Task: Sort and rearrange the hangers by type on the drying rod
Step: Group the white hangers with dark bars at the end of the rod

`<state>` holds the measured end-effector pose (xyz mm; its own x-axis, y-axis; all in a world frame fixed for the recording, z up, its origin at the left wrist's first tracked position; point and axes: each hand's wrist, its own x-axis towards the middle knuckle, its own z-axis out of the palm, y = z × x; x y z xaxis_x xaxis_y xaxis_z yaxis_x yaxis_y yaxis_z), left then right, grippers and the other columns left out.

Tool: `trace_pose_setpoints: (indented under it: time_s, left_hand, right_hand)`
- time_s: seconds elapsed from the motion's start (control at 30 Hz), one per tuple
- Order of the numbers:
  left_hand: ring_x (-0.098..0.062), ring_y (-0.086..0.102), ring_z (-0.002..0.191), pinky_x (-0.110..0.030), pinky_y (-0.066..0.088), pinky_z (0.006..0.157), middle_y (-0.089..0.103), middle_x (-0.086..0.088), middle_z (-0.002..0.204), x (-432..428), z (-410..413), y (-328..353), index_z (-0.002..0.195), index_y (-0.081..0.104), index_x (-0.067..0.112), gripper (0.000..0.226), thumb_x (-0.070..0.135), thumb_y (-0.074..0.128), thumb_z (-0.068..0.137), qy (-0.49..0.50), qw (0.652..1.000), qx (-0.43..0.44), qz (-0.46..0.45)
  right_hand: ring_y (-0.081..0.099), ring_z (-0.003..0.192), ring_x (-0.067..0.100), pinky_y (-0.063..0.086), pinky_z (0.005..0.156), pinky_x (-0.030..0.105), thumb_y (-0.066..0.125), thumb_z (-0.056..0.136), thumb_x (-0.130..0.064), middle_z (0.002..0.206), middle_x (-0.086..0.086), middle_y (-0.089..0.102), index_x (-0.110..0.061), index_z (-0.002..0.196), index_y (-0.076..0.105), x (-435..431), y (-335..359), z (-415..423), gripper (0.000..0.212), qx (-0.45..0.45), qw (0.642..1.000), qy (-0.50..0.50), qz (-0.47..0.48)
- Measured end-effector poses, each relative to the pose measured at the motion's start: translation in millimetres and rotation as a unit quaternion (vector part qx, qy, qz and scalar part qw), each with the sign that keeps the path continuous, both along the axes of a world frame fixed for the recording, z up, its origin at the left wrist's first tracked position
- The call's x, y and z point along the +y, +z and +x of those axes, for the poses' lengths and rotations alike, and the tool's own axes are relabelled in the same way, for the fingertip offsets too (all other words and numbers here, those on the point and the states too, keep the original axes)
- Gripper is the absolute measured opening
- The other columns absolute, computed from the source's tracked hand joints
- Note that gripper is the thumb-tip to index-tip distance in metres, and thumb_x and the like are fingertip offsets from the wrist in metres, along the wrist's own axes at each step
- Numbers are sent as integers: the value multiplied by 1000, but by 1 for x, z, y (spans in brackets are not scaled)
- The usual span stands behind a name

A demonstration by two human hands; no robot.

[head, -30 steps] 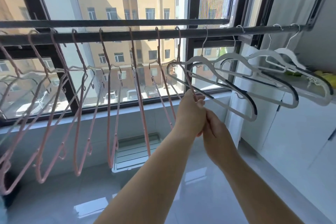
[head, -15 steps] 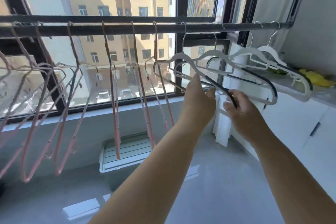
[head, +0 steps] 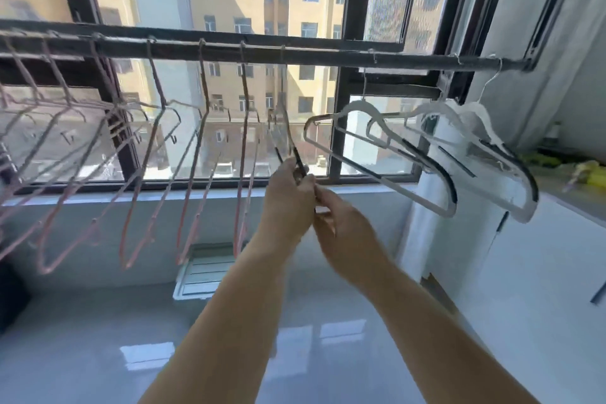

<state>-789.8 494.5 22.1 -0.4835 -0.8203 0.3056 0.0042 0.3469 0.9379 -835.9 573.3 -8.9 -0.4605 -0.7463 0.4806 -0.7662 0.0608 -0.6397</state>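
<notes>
Head view: the rod [head: 328, 57] runs across the window, and the sort looks nearly done. Pink hangers [head: 241, 141] fill its left and middle stretch in one run, loosely spaced and swung at different angles. White hangers [head: 439, 205] with dark trim are bunched together at the right end, above the counter [head: 564, 187].

Between the two groups one middle hanger [head: 296, 156] hangs by its hook on the rod, turned edge-on. Its lower part looks dark, like the trim on the white ones, but blur leaves its type unsure.

The left hand [head: 288, 200] has its fingers curled round the lower end of this hanger. The right hand [head: 344, 226] meets it at the same spot, fingers bent. Whether it truly pinches the hanger I cannot tell.

By my judgement what is left is to slide this last hanger along to the group it matches, probably the right-hand one. After that the pink row could be evened out, since its spacing is ragged.
</notes>
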Motion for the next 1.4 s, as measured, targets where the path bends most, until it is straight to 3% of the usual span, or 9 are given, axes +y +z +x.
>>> trace_pose_setpoints:
  time_s: [0.17,0.3,0.43,0.6,0.7,0.83,0.97,1.03,1.4]
  left_hand:
    - [-10,53,95,0,36,66,50,-8,132,4,2,-2,136,38,9,43,13,43,94,59,996,-62,-25]
    - [-15,23,139,-19,12,113,28,-6,150,31,-3,6,142,25,7,55,7,45,92,156,973,-34,-168]
    - [-9,26,136,-7,11,101,32,3,147,57,-30,8,143,24,17,55,11,46,93,74,977,-49,-195]
    - [-10,16,140,-16,12,108,20,3,152,78,-60,-6,145,12,19,60,19,43,94,-24,977,-120,-173]
    - [-11,14,141,-23,15,111,13,5,154,81,-64,-16,146,6,21,63,24,42,95,-41,973,-160,-161]
    - [-10,10,142,-18,9,110,10,3,155,78,-65,-26,146,2,18,65,24,42,95,-59,971,-172,-153]
    - [-14,15,142,-23,13,112,16,-3,154,67,-65,-40,146,0,14,70,22,45,94,-77,972,-180,-130]
    - [-17,17,142,-27,16,113,17,-5,154,54,-65,-46,146,-1,13,71,22,46,94,-69,972,-193,-110]
    - [-27,14,142,-44,12,117,20,-7,153,-17,-50,-95,145,16,19,59,26,45,94,11,949,-312,-53]
  right_hand:
    - [41,123,20,17,97,8,49,82,-26,127,7,50,-14,123,53,47,29,-55,43,147,976,-129,-99]
    - [47,114,29,33,95,33,49,88,-26,118,12,55,-7,124,48,72,31,-119,42,54,976,-211,4]
    - [54,80,21,38,61,22,45,93,-17,79,-2,56,-6,105,58,65,16,-132,21,-109,987,-121,6]
    - [50,48,1,42,56,11,35,98,-13,61,-3,46,-5,104,57,47,17,-136,24,-70,983,-102,-132]
    - [51,45,0,54,63,24,34,98,-15,64,-5,47,-13,98,55,35,32,-142,21,-47,980,-91,-169]
    - [57,50,9,44,45,9,34,98,-13,67,-4,52,-10,101,56,10,46,-151,23,-21,983,-97,-156]
    - [58,52,15,50,49,18,36,97,-12,67,-1,54,-6,97,58,6,25,-161,23,-24,989,-94,-115]
    - [56,58,22,53,58,35,40,96,-13,65,-2,54,-8,87,59,15,10,-167,21,-51,989,-99,-101]
    - [26,40,9,25,46,23,53,90,-9,45,-5,31,-10,74,65,115,-50,-195,20,-390,911,-71,-111]
